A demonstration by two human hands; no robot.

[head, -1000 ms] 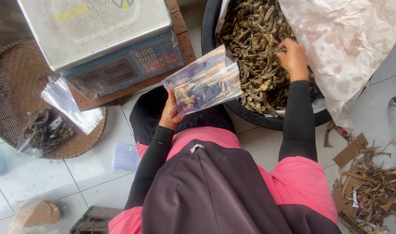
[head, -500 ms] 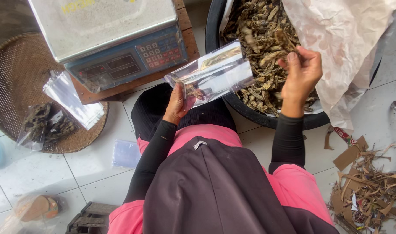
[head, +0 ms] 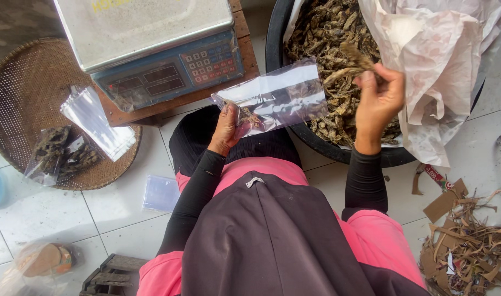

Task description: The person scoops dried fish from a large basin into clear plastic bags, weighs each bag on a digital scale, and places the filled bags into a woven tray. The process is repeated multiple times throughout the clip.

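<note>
Gripped in the left hand (head: pixel 227 129): one clear plastic bag (head: pixel 275 98), pinched shut-fingered at its lower left corner and held out flat, slanting up to the right, above the lap and overlapping the near rim of the black tub (head: pixel 272 38). A few dried fish are seen inside the bag beside the thumb.

Right hand (head: pixel 377 104): raised over the tub, fingers curled closed around a small bunch of dried fish (head: pixel 353 56) that sticks out above the fingertips, just beside the open right end of the bag.

Black tub: filled with a heap of dried fish (head: pixel 330 33); a crumpled pale plastic liner (head: pixel 442 71) is folded back over its right edge.

Digital weighing scale (head: pixel 152 49): set on a low wooden stand (head: pixel 245 41), left of the tub.

Round woven tray (head: pixel 20 98): on the tiled floor (head: pixel 42 219) at left, carrying a stack of empty clear bags (head: pixel 97 123) and a filled bag of dried fish (head: pixel 58 153).

Torn cardboard scraps (head: pixel 469 246): on the floor, lower right.
</note>
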